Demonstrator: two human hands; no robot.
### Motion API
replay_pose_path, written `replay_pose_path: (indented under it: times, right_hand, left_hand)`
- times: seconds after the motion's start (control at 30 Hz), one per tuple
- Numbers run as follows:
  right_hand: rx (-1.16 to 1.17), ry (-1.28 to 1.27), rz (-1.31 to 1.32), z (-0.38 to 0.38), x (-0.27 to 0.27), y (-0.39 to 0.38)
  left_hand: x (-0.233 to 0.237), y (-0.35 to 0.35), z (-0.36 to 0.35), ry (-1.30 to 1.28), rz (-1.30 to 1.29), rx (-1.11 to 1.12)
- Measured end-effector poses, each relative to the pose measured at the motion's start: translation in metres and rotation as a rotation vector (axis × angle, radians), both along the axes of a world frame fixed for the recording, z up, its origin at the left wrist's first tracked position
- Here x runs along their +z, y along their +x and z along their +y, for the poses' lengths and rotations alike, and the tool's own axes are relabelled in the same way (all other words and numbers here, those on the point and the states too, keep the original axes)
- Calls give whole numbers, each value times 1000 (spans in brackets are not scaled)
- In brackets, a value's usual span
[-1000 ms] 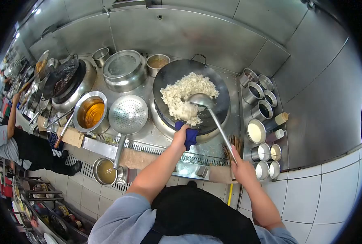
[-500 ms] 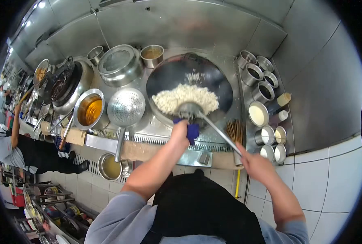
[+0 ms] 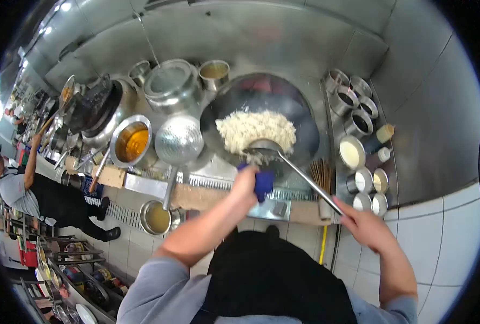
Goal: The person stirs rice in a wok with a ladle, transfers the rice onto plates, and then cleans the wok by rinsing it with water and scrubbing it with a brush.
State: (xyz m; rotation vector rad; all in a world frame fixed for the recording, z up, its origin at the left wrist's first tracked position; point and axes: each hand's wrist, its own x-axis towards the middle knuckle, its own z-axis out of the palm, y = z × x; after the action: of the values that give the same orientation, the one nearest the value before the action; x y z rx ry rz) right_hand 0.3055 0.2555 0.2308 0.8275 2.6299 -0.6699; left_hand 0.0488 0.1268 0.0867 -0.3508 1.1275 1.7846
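Observation:
White rice (image 3: 259, 129) lies heaped in a large dark wok (image 3: 305, 127). My left hand (image 3: 245, 186) is closed on a folded blue cloth (image 3: 264, 184) at the wok's near rim; whatever the cloth covers there is hidden. The fingers of my right hand (image 3: 365, 225) are wrapped round the end of a long-handled metal ladle (image 3: 311, 183). Its bowl rests in the wok against the near side of the rice. Between the ladle handle and the counter's front edge stands a bundled bamboo brush (image 3: 321, 175), close to my right hand.
Left of the wok are a perforated strainer (image 3: 179, 140), a pot of orange oil (image 3: 131, 143) and a lidded pot (image 3: 171, 86). Seasoning containers (image 3: 352, 152) and squeeze bottles (image 3: 380, 156) line the right side. A co-worker (image 3: 51, 189) handles another wok at far left.
The view has shifted, so the scene sits farther right. Loose rice grains high in the wok are now gone from there, and the rice forms one heap. Both hands keep their holds.

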Motion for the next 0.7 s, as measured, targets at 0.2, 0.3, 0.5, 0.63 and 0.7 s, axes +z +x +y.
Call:
replay_pose_path:
  times: [0.2, 0.3, 0.5, 0.63, 0.7]
  right_hand:
    - [-14, 394, 34, 2, -92, -58]
    - [-21, 146, 291, -23, -82, -11]
    - [-658, -914, 385, -49, -16, 27]
    - [-700, -943, 486, -21, -18, 20]
    - [-775, -927, 546, -13, -44, 5]
  left_hand:
    - [-108, 2, -8, -147, 183, -85]
    - [-76, 16, -17, -104, 162, -33]
    - [-34, -33, 8, -55, 52, 11]
    - [-26, -33, 0, -117, 262, 16]
    - [-46, -26, -11, -84, 562, 10]
